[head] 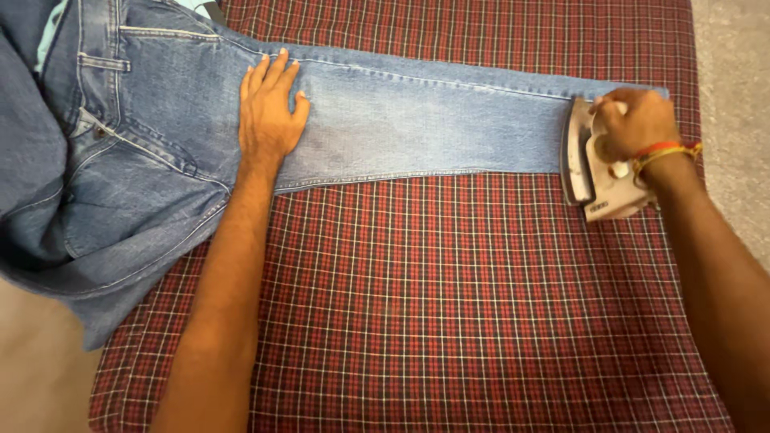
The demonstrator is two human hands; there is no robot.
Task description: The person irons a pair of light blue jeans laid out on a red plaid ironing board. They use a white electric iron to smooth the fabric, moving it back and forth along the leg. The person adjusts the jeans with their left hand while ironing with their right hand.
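Note:
A pair of blue jeans lies across a red plaid cloth, one leg stretched out to the right, the waist and pocket at the left. My left hand lies flat, fingers together, on the thigh of that leg. My right hand grips the handle of a white electric iron, which stands at the leg's hem end on the right. Red and yellow threads circle my right wrist.
The plaid cloth covers a flat surface that ends at the right, where pale floor shows. More floor shows at the lower left. The jeans' other leg hangs folded off the left edge.

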